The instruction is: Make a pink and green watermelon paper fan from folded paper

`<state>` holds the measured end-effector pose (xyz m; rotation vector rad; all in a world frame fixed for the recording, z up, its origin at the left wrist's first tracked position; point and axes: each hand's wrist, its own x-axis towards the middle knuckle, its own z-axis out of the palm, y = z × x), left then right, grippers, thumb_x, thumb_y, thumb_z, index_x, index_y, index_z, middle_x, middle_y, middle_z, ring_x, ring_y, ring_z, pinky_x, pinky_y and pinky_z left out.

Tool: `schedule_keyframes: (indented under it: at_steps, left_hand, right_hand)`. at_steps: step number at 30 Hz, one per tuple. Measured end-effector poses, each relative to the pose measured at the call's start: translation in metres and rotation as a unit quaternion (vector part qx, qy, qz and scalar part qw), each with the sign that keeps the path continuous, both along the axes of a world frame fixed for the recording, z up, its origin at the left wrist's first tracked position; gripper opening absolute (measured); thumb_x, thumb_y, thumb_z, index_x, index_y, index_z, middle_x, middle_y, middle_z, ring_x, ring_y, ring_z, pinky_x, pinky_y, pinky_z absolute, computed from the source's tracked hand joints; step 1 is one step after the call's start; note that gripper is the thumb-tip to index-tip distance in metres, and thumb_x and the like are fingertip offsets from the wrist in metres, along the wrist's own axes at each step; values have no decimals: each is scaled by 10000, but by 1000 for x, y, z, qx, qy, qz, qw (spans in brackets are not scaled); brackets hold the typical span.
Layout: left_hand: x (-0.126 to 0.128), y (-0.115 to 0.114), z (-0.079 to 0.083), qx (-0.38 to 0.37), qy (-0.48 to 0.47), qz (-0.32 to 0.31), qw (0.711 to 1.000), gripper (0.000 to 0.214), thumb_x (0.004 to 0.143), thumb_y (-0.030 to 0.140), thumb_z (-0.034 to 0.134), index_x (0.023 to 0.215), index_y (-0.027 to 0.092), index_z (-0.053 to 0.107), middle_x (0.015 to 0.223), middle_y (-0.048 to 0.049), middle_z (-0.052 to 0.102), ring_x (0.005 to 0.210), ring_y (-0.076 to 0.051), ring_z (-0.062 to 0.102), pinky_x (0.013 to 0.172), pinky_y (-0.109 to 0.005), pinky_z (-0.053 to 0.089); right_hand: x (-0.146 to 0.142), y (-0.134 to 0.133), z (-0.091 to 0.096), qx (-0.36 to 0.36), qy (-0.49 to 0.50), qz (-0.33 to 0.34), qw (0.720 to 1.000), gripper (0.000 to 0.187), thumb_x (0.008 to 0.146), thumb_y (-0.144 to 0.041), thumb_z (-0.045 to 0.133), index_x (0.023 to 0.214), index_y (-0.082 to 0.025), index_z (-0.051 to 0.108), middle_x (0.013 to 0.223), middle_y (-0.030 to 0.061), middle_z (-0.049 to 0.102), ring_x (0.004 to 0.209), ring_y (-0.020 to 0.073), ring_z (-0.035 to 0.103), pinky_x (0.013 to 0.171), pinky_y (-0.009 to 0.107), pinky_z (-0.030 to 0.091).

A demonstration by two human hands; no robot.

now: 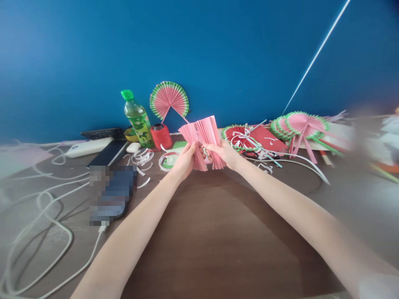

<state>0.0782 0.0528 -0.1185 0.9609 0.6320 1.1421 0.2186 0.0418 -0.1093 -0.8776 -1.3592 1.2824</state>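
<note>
A white cable (56,232) loops over the brown table (218,232) at the near left. Farther out, above mid-table, the left hand (184,160) and right hand (224,153) pinch the upright pink pleated paper (204,133) between them. Behind stand a green bottle (139,120), a red spool (161,136) and a paper fan (169,99)

Green bottle (137,118), red thread spool (161,136), watermelon fan (169,99), white cable (71,239)
</note>
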Motion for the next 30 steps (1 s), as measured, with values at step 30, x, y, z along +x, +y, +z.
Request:
schedule_keyframes:
  at_steps: [30]
  left_hand:
    - [-3,6,-10,64,114,23,991,180,853,336,494,799,164,502,680,15,540,613,-92,549,631,-234,480]
  right_hand:
    - [3,-1,1,-3,-40,7,999,244,680,-355,668,647,-158,528,476,-52,488,402,75,464,409,224,395]
